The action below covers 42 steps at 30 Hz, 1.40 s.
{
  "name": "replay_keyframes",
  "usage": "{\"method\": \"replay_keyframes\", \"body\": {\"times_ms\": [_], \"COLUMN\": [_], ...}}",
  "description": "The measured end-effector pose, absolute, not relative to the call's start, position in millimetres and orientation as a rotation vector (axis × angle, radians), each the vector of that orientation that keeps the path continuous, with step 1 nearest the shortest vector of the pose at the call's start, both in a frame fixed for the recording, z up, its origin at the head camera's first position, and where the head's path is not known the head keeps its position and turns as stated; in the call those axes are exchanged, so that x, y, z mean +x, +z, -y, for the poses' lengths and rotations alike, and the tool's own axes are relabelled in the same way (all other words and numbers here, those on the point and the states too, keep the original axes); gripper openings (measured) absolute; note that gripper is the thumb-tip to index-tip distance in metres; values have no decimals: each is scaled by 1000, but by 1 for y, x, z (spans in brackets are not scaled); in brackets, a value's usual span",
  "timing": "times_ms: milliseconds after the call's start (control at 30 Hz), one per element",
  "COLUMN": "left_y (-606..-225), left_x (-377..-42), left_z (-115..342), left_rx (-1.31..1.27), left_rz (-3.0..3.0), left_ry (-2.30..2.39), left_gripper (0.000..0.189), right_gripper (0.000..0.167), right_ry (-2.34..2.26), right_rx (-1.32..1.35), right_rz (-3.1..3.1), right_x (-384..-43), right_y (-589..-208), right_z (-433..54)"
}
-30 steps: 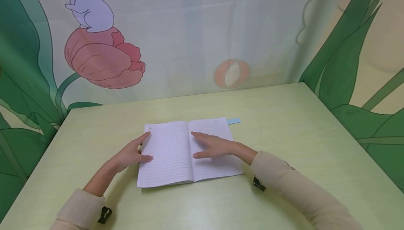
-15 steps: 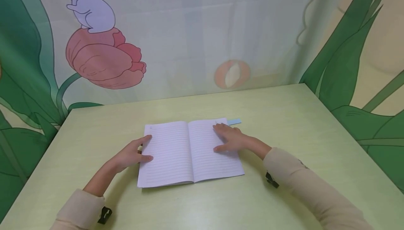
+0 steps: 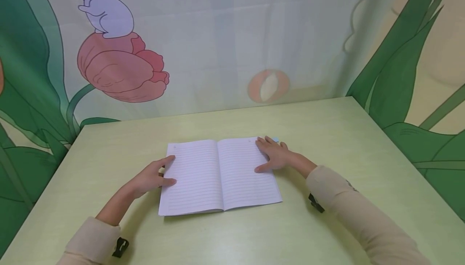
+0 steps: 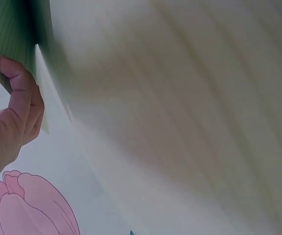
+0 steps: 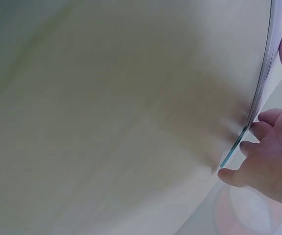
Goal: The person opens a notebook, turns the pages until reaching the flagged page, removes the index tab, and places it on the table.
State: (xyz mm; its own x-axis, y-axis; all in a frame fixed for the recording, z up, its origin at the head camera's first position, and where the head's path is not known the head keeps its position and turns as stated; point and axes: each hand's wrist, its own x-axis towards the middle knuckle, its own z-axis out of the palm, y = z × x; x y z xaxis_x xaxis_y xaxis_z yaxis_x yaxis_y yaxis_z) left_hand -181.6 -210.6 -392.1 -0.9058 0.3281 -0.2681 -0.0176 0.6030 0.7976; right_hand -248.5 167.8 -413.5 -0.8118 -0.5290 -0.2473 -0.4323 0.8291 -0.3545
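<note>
An open notebook [image 3: 192,180] with lined white pages lies on the table. At its left edge, my left hand [image 3: 149,179] holds the pages, thumb and a finger on top; the left wrist view shows my other fingers [image 4: 21,93] bent against the green cover [image 4: 4,34]. My right hand [image 3: 274,156] rests with spread fingers over the upper right edge of the right page. Beside those fingers pokes out a light blue strip [image 3: 275,139], mostly covered by the hand; in the right wrist view the strip [image 5: 233,148] lies next to the fingertips.
The pale yellow-green table [image 3: 232,240] extends around the notebook. A printed curtain [image 3: 203,55] with a rabbit and a pink flower hangs behind its far edge, and green leaf prints [image 3: 396,67] stand at the right side.
My right hand has slid rightward from the middle of the notebook to the right page's outer edge, now covering most of the blue strip. My left hand has stayed nearly still.
</note>
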Motion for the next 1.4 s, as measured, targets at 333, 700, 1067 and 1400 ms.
{"method": "replay_keyframes", "body": {"times_ms": [333,700,1067,1400], "left_y": [-389,-393,-393,-393], "left_x": [-181,-183,-182,-182], "left_z": [209,210,210,211], "left_rx": [231,235,221,205], "left_rz": [-2430,-2418,-2409,-2389], "left_ry": [1221,1238,1251,1280], "left_gripper": [77,77,77,75], "right_gripper": [97,99,85,84], "right_ry": [-394,-475,-510,-599], "right_rx": [-734,-782,-777,-773], "right_rz": [-2693,-2643,-2588,-2508], "right_x": [-247,-238,-235,-231], "right_y": [-418,-413,-411,-407], "right_z": [-163,-152,-133,-116]}}
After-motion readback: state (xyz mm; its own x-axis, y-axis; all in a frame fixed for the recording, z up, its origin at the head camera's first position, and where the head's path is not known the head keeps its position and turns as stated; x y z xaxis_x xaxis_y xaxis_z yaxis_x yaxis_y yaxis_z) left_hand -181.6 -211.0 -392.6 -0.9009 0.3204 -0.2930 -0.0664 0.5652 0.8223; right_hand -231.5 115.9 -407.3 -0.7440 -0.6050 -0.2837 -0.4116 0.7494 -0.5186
